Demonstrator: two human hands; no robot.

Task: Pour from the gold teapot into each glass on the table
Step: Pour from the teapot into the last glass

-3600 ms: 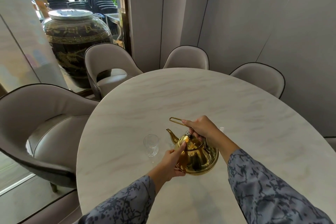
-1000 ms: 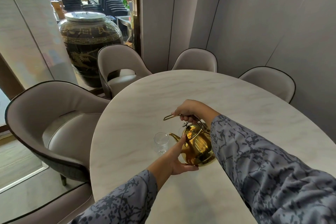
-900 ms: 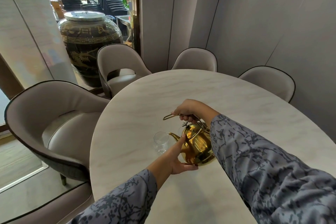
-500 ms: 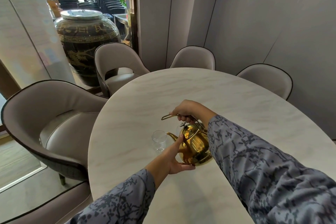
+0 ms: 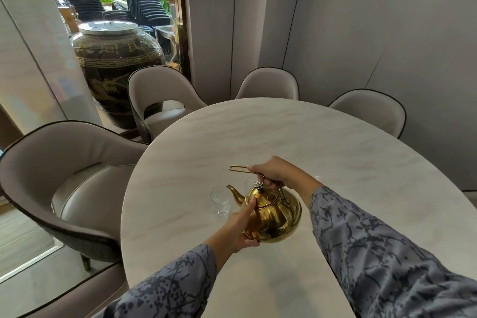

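The gold teapot (image 5: 275,215) is near the middle of the round marble table (image 5: 284,137), its spout pointing left over the rim of a clear glass (image 5: 220,200). My right hand (image 5: 271,171) grips the pot's wire handle from above. My left hand (image 5: 241,227) is pressed flat against the pot's left side, a finger reaching up to the lid. A second glass (image 5: 249,183) shows partly behind the spout and handle. I cannot tell whether liquid is flowing.
Beige upholstered chairs ring the table: one at the near left (image 5: 67,175), one at the far left (image 5: 160,93), two at the back (image 5: 268,84). A large dark ceramic jar (image 5: 116,59) stands on the floor behind them by the window.
The teapot has tipped back toward level, its spout now at the glass rim. Both hands keep their hold. The view has shifted slightly.
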